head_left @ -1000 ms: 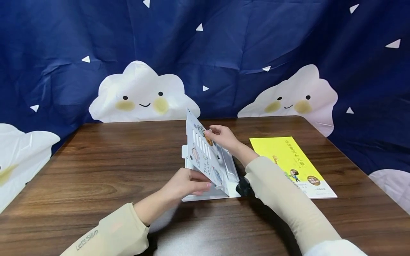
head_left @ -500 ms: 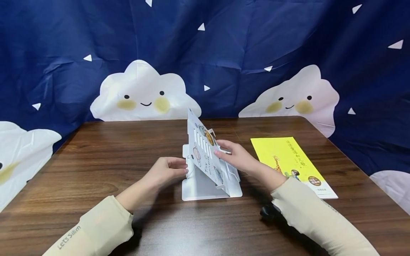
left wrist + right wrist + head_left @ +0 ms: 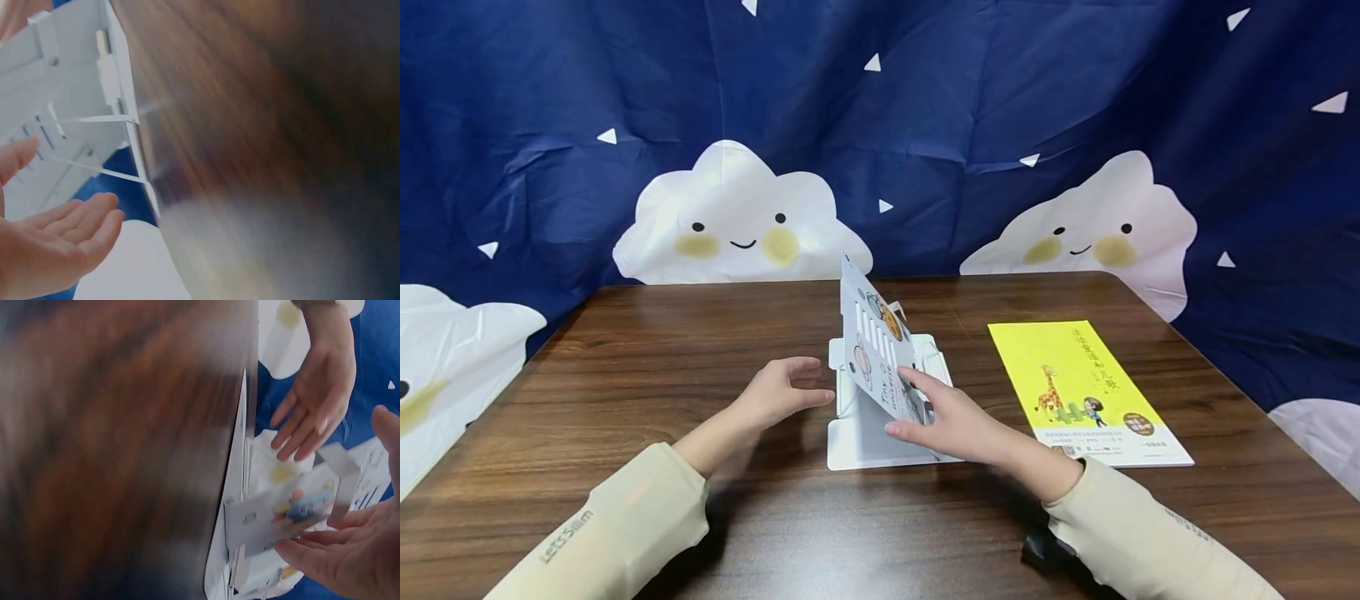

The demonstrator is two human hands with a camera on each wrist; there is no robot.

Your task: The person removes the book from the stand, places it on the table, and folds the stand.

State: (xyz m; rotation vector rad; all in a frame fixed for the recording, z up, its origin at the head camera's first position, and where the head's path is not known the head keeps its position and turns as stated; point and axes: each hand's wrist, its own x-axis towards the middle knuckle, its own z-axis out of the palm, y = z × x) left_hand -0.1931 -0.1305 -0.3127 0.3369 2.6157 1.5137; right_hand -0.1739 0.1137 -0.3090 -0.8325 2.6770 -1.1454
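Note:
A white folding book stand (image 3: 871,333) stands at the middle of the table, its panel printed with planets and "Tiny universe" tilted up above a flat base (image 3: 857,452). My left hand (image 3: 775,393) hovers by the stand's left side, fingers loosely bent and holding nothing. In the left wrist view, thin wire supports (image 3: 100,119) run between the panel and the base. My right hand (image 3: 958,423) is at the panel's lower right part, fingers extended alongside it. The right wrist view shows these fingers (image 3: 312,556) by the lower ledge piece (image 3: 287,512); whether they touch it is unclear.
A yellow book (image 3: 1075,375) with a giraffe and a child on its cover lies flat to the stand's right. The brown wooden table (image 3: 685,333) ends at a dark blue cloud-patterned curtain (image 3: 917,108) behind.
My left hand has left the panel's lower edge and moved to the stand's left side, then slightly off it. My right hand has slid from the panel's upper right down to its lower right.

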